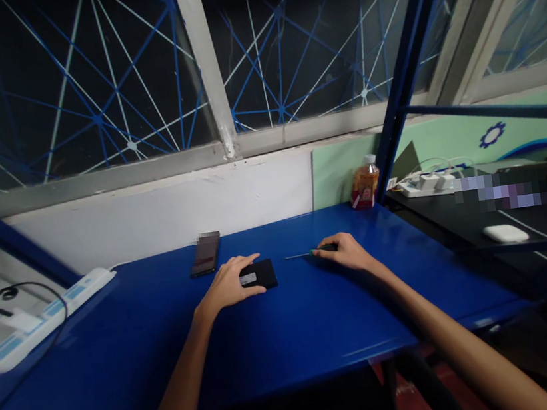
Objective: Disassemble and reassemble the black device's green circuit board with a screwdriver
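My left hand (228, 283) rests on a small flat black device with a white label (258, 275) on the blue table (271, 340); its fingers lie over the device's left part and hold it down. My right hand (345, 251) is closed around the dark handle of a thin screwdriver (305, 254), which lies low over the table with its metal shaft pointing left toward the black device. A dark phone (205, 254) lies face up just behind my left hand.
A white power strip (46, 319) with a black cable lies at the left edge. An orange-labelled bottle (365, 183) stands at the back right by a blue post. To the right a black desk (458, 228) carries a white mouse (506, 233) and chargers.
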A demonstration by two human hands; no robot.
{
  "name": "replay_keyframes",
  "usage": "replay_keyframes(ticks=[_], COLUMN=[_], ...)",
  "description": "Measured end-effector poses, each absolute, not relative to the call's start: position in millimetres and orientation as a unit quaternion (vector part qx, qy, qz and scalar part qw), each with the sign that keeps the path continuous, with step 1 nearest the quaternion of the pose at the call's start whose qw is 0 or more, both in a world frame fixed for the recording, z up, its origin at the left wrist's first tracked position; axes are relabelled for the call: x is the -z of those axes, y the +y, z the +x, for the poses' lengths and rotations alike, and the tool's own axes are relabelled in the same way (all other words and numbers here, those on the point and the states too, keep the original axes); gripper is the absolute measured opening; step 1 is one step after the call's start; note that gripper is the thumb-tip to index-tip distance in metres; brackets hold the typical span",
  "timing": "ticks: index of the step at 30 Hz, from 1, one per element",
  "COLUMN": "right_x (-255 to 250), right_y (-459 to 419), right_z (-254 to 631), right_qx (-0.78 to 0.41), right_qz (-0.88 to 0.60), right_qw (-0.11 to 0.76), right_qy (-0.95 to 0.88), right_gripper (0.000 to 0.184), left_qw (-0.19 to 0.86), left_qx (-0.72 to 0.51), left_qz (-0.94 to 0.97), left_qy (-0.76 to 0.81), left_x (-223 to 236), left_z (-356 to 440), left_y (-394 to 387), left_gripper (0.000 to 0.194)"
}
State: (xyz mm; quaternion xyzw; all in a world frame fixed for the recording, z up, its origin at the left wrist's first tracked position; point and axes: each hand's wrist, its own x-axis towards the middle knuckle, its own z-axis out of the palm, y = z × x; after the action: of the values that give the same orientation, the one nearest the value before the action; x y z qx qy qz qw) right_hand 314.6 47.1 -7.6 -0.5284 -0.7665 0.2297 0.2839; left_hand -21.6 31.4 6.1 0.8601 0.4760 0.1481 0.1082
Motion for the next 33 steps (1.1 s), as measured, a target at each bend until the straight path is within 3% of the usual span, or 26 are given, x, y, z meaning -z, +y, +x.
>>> replay_keyframes(ticks=[16, 20, 25, 30, 33], right_x=[5, 4, 4, 5, 5], right_y=[45, 45, 45, 46, 45], right_z=[314, 314, 313, 312, 313], right_qx=[-0.217, -0.215, -0.213, -0.209, -0.21], right_qz=[-0.527, -0.528, -0.526, -0.525, -0.524], right_qw=[0.297, 0.296, 0.297, 0.289, 0.29], right_qy=[-0.766, -0.766, -0.768, -0.773, -0.773], right_gripper=[0.04, 0.039, 0.04, 0.04, 0.041], left_qw=[0.02, -0.01, -0.018, -0.045, -0.053], left_qx=[-0.139, -0.122, -0.12, -0.113, -0.101], left_qz=[0.851, 0.846, 0.834, 0.796, 0.794], left_qy=[0.506, 0.519, 0.539, 0.592, 0.597], left_x=[5, 5, 4, 4, 5], left_z=[-10, -6, 0, 6, 12], left_y=[31, 29, 27, 25, 21], left_gripper=[0.066, 0.071, 0.061, 0.067, 0.058])
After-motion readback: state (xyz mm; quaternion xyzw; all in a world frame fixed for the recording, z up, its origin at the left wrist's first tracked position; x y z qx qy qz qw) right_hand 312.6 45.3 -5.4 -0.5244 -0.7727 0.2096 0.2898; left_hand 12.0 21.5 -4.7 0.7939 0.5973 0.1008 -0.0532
